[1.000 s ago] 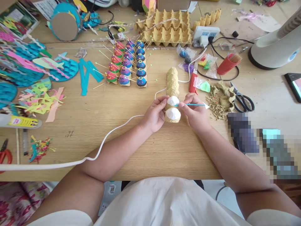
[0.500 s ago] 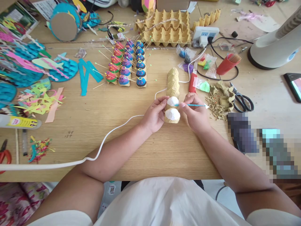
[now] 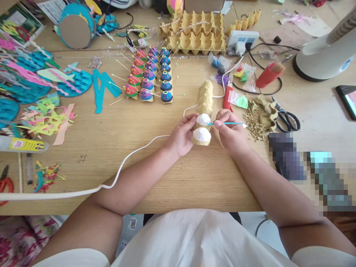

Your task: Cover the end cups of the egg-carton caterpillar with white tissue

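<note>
My left hand [image 3: 182, 136] grips the left side of an egg-carton strip [image 3: 205, 98], thumb and fingers closed near its front end. The two nearest bumps of the strip wear smooth white caps [image 3: 201, 135], which look like clay; the bumps farther back are bare tan pulp. In my right hand [image 3: 232, 134] a thin blue tool [image 3: 227, 123] with a white pointed end is pinched between thumb and fingers. Its left tip meets the lower right edge of the second white cap. Three rows of painted egg-carton figures [image 3: 147, 83] with pins stuck in them stand behind, to the left.
Carton scraps [image 3: 260, 116], black scissors [image 3: 287, 118] and a red-handled cutter [image 3: 228, 98] lie to the right. A white cable [image 3: 122, 168] crosses my left forearm. Egg trays [image 3: 194, 35] and a power strip [image 3: 243, 39] sit at the back; paper strips [image 3: 50, 118] lie left.
The front end of the carton strip has swung slightly left with my left hand. The tool's tip has moved a little, still at the second white cap.
</note>
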The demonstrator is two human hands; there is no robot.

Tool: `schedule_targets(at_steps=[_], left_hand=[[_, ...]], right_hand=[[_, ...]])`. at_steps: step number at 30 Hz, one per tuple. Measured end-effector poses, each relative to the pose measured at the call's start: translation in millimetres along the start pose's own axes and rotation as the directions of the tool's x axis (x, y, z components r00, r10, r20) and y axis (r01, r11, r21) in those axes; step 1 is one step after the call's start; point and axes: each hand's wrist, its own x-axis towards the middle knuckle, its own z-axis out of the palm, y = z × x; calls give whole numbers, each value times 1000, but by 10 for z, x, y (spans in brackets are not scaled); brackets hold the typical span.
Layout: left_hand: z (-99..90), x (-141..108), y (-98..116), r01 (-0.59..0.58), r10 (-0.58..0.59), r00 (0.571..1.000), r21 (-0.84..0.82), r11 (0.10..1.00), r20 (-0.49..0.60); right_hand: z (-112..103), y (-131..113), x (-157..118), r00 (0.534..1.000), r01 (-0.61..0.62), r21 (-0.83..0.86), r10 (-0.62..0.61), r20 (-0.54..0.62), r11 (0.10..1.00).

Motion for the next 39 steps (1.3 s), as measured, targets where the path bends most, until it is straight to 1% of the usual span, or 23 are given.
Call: schedule_targets(at_steps=[4, 9, 16, 22, 28, 34, 39], left_hand=[[13, -7, 13, 25, -25, 1000, -26, 999, 9], [22, -9, 22, 28, -27, 1000, -12, 1000, 6], [-8, 9, 23, 24, -24, 1000, 2, 1000, 15], [-9, -1, 12, 14, -14, 1000, 29, 999, 9], [13, -9, 7, -3, 3, 1000, 18, 1000, 13], [8, -13, -15, -30, 29, 1000, 39, 999, 3], [5, -18, -32, -46, 46, 999, 67, 997, -2]], right_hand=[[23, -10, 8, 1000, -10, 0, 10, 13, 1000], [54, -17, 7, 999, -34, 18, 34, -20, 999], [26, -16, 20, 996, -82, 183, 78, 31, 980], [24, 20, 24, 996, -85, 94, 84, 19, 992], [17, -20, 22, 996, -68, 129, 60, 67, 989], [3, 14, 9, 999, -22, 3, 22, -26, 1000], [20, -31, -25, 1000, -5, -30, 4, -30, 1000]])
